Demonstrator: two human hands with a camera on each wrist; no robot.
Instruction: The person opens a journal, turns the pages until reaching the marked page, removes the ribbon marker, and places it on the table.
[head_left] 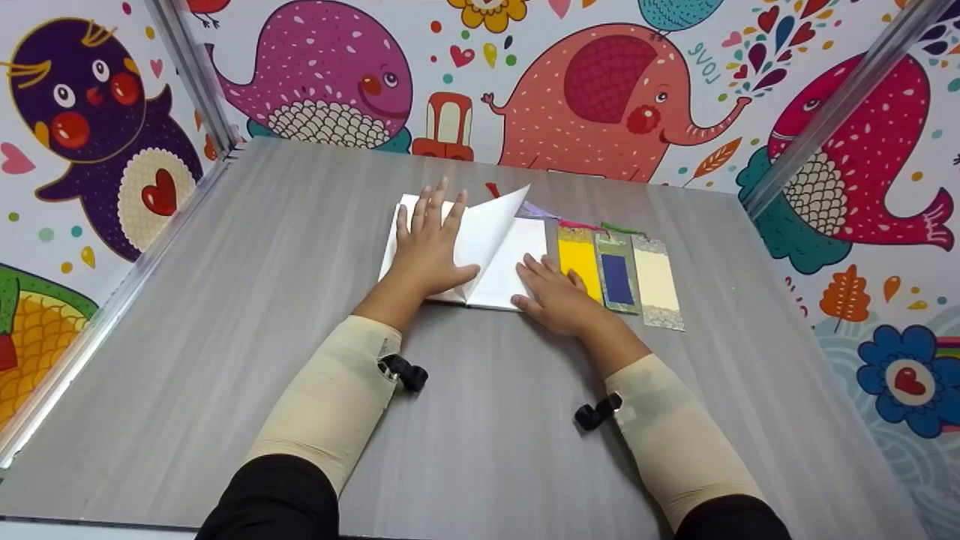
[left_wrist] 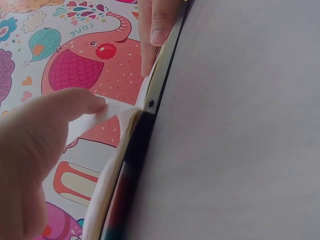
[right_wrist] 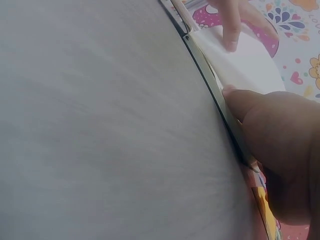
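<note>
An open notebook (head_left: 509, 270) with blank white pages lies on the table. One leaf (head_left: 501, 217) stands up slantwise from its middle. My left hand (head_left: 429, 247) is spread over the left page, fingers straight and pointing away, its thumb out toward the raised leaf. In the left wrist view that thumb (left_wrist: 87, 102) overlaps the leaf. My right hand (head_left: 559, 296) rests on the right page's near outer corner, fingers extended, partly covering a yellow bookmark (head_left: 577, 259). The right wrist view shows the right thumb (right_wrist: 240, 101) at the notebook's near edge.
Right of the notebook lie a green bookmark with a blue panel (head_left: 618, 277) and a cream bookmark (head_left: 657, 279). Pink and green tassels (head_left: 619, 228) trail above them; a lilac tassel (head_left: 536, 211) shows behind the notebook. Cartoon-printed walls (head_left: 465, 82) enclose the grey table (head_left: 225, 300).
</note>
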